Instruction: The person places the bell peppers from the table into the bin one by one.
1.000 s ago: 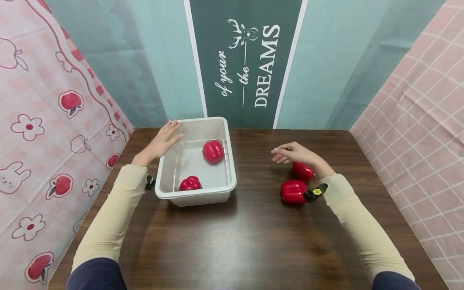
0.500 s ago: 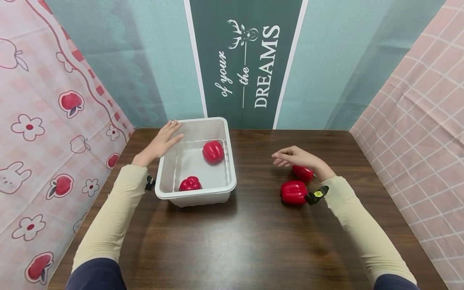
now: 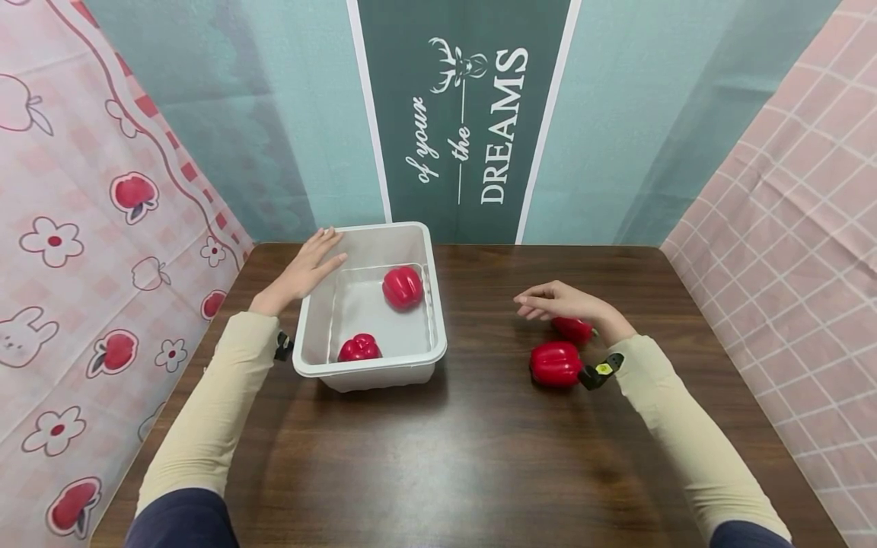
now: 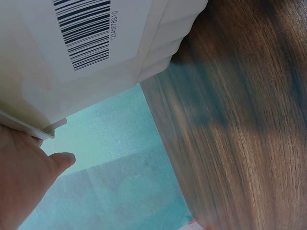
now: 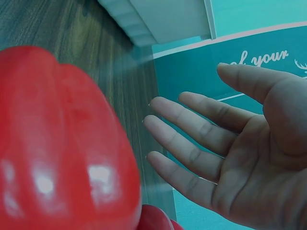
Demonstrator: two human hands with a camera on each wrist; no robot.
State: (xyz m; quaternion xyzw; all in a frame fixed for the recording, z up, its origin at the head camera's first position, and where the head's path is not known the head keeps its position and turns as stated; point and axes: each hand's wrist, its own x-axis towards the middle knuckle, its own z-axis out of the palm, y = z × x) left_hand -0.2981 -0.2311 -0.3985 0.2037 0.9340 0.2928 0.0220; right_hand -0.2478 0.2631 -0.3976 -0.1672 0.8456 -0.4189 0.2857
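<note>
My left hand (image 3: 301,270) rests on the left rim of a light grey plastic bin (image 3: 439,323), fingers straight and thumb over the inside. Two red bell peppers lie in the bin: one at the back right (image 3: 402,288), another at the front (image 3: 359,348). Over the table to the right hovers my right hand (image 3: 567,300), holding nothing, its fingers loosely bent. A third bell pepper (image 3: 555,364) lies beside its wrist; a fourth (image 3: 572,329) is partly hidden beneath the hand. In the right wrist view, one pepper (image 5: 62,143) fills the left side, apart from the fingers (image 5: 182,148).
The dark wooden table (image 3: 411,472) extends toward my body. A teal cloth (image 3: 610,137) hangs behind it, with patterned cloths at the left (image 3: 68,304) and right (image 3: 774,228). A barcode (image 4: 84,31) shows on the bin's outer wall.
My right hand has sunk slightly toward the table, covering more of the pepper under it. The left hand, the bin and the peppers stay where they were.
</note>
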